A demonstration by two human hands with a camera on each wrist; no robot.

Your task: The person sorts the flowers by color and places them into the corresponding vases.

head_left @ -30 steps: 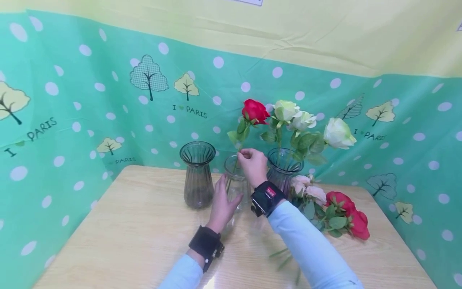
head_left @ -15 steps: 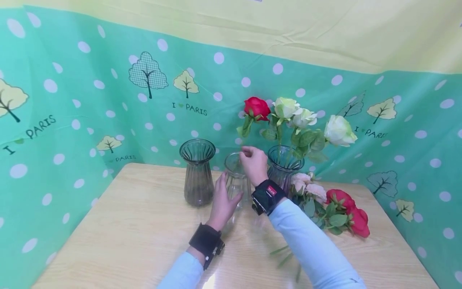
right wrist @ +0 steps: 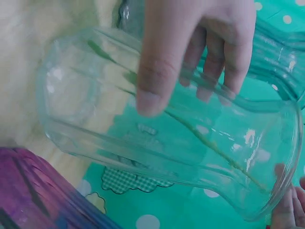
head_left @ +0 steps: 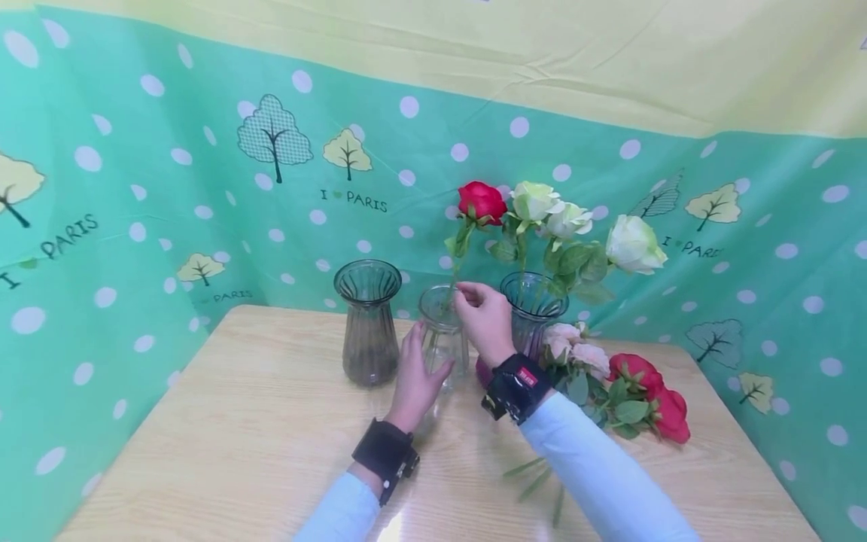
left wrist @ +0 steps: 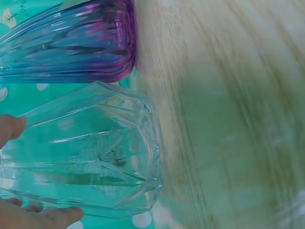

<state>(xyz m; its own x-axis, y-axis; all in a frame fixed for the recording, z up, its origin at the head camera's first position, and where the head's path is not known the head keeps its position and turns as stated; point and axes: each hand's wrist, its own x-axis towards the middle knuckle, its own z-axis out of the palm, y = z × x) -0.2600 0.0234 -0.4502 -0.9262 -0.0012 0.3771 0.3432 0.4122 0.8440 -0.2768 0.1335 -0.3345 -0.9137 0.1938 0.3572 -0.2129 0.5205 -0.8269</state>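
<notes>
Left hand (head_left: 416,380) grips one clear vase (head_left: 447,348); right hand (head_left: 489,322) pinches the stem of one red rose (head_left: 482,203) at the vase's mouth. Right of this vase lie two crimson roses (head_left: 672,416) and at least two pink roses (head_left: 591,360); one blue-purple vase (head_left: 530,327) with three white roses (head_left: 635,245) stands right, one grey vase (head_left: 369,339) left.

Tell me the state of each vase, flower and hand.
Clear vase: upright, rose stem inside
Gray vase: upright
Blue-purple vase: upright, flowers inside
Single red rose: upright, stem in clear vase
White roses: standing, one leaning sideways
Pink roses: lying down
Loose red roses: lying down
Left hand: gripping clear vase
Right hand: pinching single red rose's stem
</notes>
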